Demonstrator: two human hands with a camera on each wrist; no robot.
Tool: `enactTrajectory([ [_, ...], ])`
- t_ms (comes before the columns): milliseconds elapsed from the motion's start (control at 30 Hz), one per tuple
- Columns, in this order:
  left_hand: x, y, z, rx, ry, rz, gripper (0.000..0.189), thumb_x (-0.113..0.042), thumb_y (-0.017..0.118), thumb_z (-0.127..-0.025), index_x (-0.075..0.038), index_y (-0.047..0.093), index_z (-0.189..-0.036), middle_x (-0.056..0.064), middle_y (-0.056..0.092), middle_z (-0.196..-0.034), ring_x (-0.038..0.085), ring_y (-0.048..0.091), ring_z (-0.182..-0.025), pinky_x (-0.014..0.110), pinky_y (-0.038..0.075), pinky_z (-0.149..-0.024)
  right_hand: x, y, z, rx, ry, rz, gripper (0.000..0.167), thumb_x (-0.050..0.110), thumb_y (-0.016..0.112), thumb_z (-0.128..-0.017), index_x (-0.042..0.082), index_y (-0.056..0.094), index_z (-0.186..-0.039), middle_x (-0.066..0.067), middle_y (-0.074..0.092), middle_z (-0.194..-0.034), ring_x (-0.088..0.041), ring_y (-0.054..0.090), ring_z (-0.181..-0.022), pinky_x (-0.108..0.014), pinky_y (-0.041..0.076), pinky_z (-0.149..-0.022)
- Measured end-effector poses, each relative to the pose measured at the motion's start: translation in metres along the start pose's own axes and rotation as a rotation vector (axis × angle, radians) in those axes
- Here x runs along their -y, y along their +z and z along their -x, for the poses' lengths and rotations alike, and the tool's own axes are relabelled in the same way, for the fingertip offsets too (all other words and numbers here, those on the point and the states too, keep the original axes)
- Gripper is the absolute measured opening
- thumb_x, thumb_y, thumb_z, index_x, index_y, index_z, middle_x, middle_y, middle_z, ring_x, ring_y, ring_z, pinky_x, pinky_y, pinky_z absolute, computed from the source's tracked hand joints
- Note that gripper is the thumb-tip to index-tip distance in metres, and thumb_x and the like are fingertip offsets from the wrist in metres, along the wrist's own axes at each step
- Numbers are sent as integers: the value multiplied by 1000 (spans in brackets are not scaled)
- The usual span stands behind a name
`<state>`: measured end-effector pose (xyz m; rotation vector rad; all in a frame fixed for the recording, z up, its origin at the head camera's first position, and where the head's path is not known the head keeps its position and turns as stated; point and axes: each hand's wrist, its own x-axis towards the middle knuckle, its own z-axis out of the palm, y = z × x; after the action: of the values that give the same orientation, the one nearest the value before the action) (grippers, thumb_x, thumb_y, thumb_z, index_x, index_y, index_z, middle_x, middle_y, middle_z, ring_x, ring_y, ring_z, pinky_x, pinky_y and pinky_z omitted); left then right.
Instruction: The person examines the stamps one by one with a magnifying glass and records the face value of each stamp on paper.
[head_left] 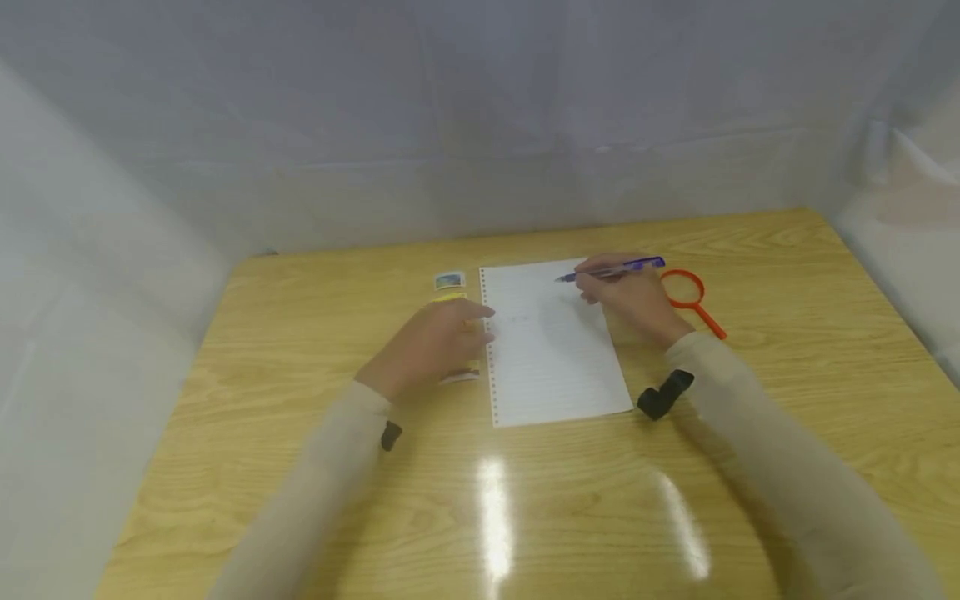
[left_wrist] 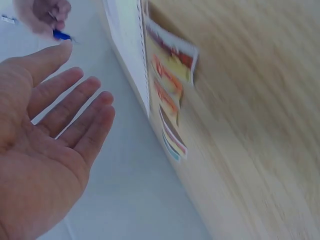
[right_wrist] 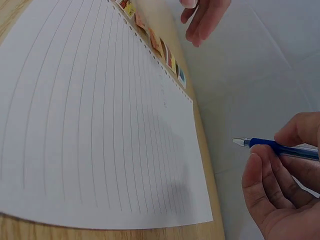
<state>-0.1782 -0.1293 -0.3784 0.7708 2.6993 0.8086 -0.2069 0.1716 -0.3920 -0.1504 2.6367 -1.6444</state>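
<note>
A sheet of lined paper [head_left: 555,367] with punched holes down its left edge lies on the table, bearing faint writing near its upper left. Over its upper right, my right hand [head_left: 630,296] pinches a blue pen [right_wrist: 265,145] between thumb and fingers, tip pointing left. My left hand [left_wrist: 55,120] hovers by the sheet's left edge, fingers extended and palm bare. Under and beside it runs a column of small stamps [left_wrist: 167,85], partly hidden by that hand in the head view; the topmost stamp [head_left: 450,281] shows a bluish picture.
A red magnifying glass [head_left: 684,289] lies just right of my right hand, its handle slanting toward the front. The wooden table [head_left: 300,333] meets pale sheeting [head_left: 525,108] at the back and sides. Dark straps show at both wrists.
</note>
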Motion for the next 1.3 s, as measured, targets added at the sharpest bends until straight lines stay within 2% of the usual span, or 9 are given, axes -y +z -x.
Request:
enactTrajectory([
  [233, 19, -13, -6, -17, -56, 37, 40, -25, 60, -103, -5, 61, -138, 11, 60, -142, 31, 52, -135, 47, 41, -114, 1, -10, 3, -58, 57, -19, 24, 28, 77, -90, 9, 75, -104, -6, 76, -88, -23, 72, -79, -23, 56, -62],
  [367, 33, -14, -8, -48, -57, 69, 39, -24, 61, -102, -4, 63, -136, 11, 63, -138, 30, 57, -129, 47, 45, -110, 1, -15, 6, -96, 44, -31, 24, 28, 80, -88, 9, 77, -102, 4, 73, -78, -14, 68, -70, -21, 53, -57],
  [533, 49, -15, -11, -84, -73, 70, 36, -24, 65, -101, -6, 67, -131, 12, 68, -127, 28, 64, -115, 46, 52, -102, 1, -22, 10, -111, 41, -17, 30, 28, 78, -90, 5, 77, -109, 4, 75, -80, -6, 69, -69, -19, 54, -61],
  [700, 61, -18, -15, -105, -90, 89, 34, -23, 66, -100, -5, 68, -128, 14, 68, -126, 28, 65, -110, 45, 54, -98, -3, -28, 15, -118, 21, -191, 32, 19, 77, -91, -2, 73, -114, 2, 77, -88, -15, 74, -76, -22, 59, -72],
  [767, 64, -19, -15, -114, -90, 103, 33, -21, 66, -100, -2, 68, -127, 15, 67, -127, 29, 64, -109, 45, 54, -98, -6, -30, 16, -135, -35, -280, 27, 11, 78, -90, -6, 73, -110, -1, 77, -89, -19, 74, -75, -25, 61, -71],
  [867, 67, -20, -17, -118, -83, 99, 33, -19, 65, -100, -1, 67, -127, 16, 67, -128, 29, 64, -109, 45, 53, -98, -13, -32, 18, -156, -109, -362, 19, 3, 78, -87, -6, 74, -103, -3, 76, -90, -17, 72, -70, -25, 61, -66],
  [967, 70, -20, -17, -118, -86, 99, 33, -19, 64, -100, -1, 67, -128, 16, 66, -129, 30, 63, -110, 46, 53, -99, -18, -35, 20, -171, -143, -398, 16, -1, 78, -86, -6, 75, -101, -5, 76, -91, -16, 72, -68, -23, 60, -64],
  [1133, 75, -20, -18, -118, -111, 109, 34, -20, 65, -100, -1, 67, -129, 16, 65, -131, 31, 63, -112, 46, 52, -101, -23, -39, 25, -199, -154, -366, 22, 1, 76, -89, -12, 72, -107, -11, 76, -96, -20, 73, -71, -27, 62, -68],
  [1300, 80, -19, -21, -111, -135, 94, 34, -18, 66, -99, 0, 66, -128, 18, 66, -130, 32, 62, -116, 47, 49, -104, -26, -42, 31, -213, -149, -447, 25, -2, 75, -89, -18, 67, -106, -14, 74, -95, -21, 73, -71, -29, 62, -70],
])
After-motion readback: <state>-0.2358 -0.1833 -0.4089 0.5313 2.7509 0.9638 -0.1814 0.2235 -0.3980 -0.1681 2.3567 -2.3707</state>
